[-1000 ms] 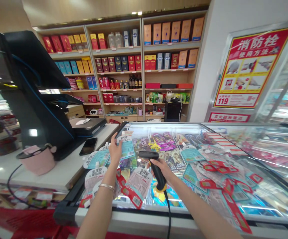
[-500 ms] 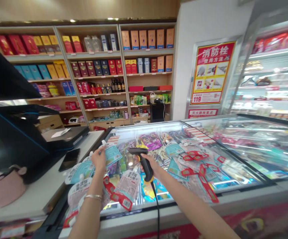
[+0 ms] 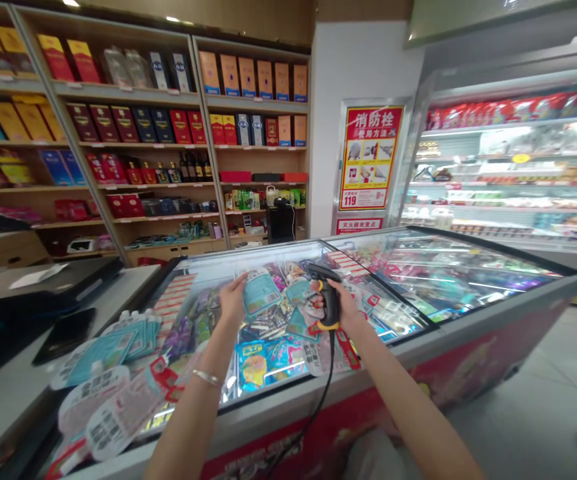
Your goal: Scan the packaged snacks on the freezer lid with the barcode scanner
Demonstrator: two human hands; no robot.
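My left hand [image 3: 232,300], with a silver bangle at the wrist, pinches the edge of a light-blue pouch [image 3: 262,292] above the glass of the chest freezer. My right hand [image 3: 343,305] is wrapped round the grip of a black and yellow barcode scanner [image 3: 329,300], just right of that pouch. The scanner's cable [image 3: 324,393] hangs down over the freezer's front. Beneath and around my right hand lie more blue pouches [image 3: 301,323] and red-and-clear pouches [image 3: 318,357], partly hidden by it.
Left of my arms, spouted blue pouches [image 3: 103,353] and white-and-red pouches [image 3: 123,407] are piled on the freezer's edge. A phone [image 3: 66,333] lies on the counter. The freezer's glass lid [image 3: 393,280] stretches right. Shelves of boxes [image 3: 141,127] stand behind.
The view has swung to the right. My left hand has carried the blue pouch rightward, away from the left pile and closer to the scanner, which my right hand still grips.
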